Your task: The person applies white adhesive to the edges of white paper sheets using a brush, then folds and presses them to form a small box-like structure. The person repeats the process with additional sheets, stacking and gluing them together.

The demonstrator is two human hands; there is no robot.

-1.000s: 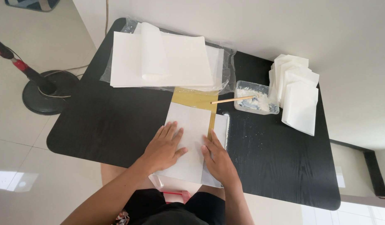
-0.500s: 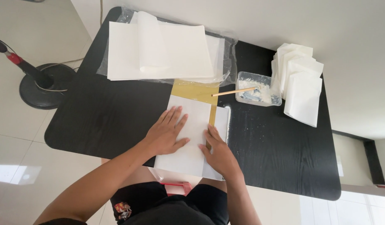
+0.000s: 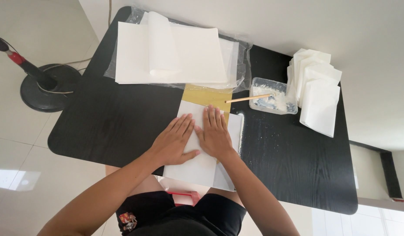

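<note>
Pressing flat, fingers outspread, the left hand (image 3: 175,143) and right hand (image 3: 215,133) had drawn together on the white paper sheet (image 3: 200,164), atop the black table (image 3: 123,118) over pale tiles.

Black counter (image 3: 123,126), frame centre. On it: white sheet stack on clear plastic (image 3: 175,52), upper left; folded white sheet (image 3: 202,168) over yellow board (image 3: 202,94), centre; clear paste tray (image 3: 274,96) with stick, folded white pile (image 3: 318,94), upper right.

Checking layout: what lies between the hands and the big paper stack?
In the head view, a yellow-brown board lies between the hands' white sheet and the stack.
</note>
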